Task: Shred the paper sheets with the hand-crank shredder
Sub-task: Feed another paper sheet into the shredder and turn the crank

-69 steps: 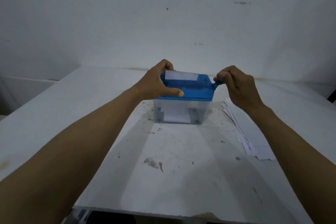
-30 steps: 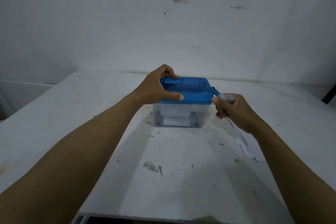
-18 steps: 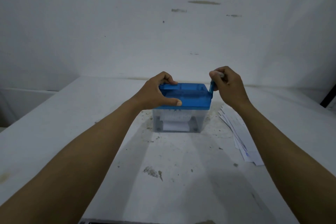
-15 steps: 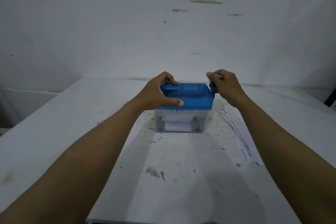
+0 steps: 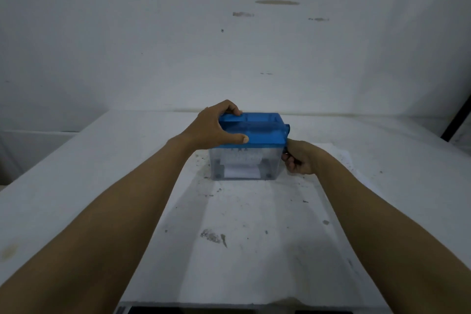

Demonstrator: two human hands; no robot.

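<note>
A small hand-crank shredder, a blue plastic top over a clear plastic bin, is stood near the middle of the stained white worktop, towards the plain white wall. The blue top is clamped by the left hand, with the thumb laid along the front face and the fingers curled over the far edge. The right hand is closed in a fist low beside the right side of the bin. The handle of the blue plastic crank appears to be gripped inside it, though the handle itself is hidden by the fingers. White paper is seen hanging and piled inside the bin; no sheet is seen standing in the slot on top.

The step in hand is judged to be cranking, with the handle at the bottom of its circle. For this to be done well, the top should be pressed straight down, so that the light box is not tipped or dragged toward the crank side. The turn should be made evenly and in one direction, with the knuckles held clear of the worktop at the low point. Jerks are best avoided, since paper could be jammed in the cutters. Unshredded sheets cannot be made out here.
</note>
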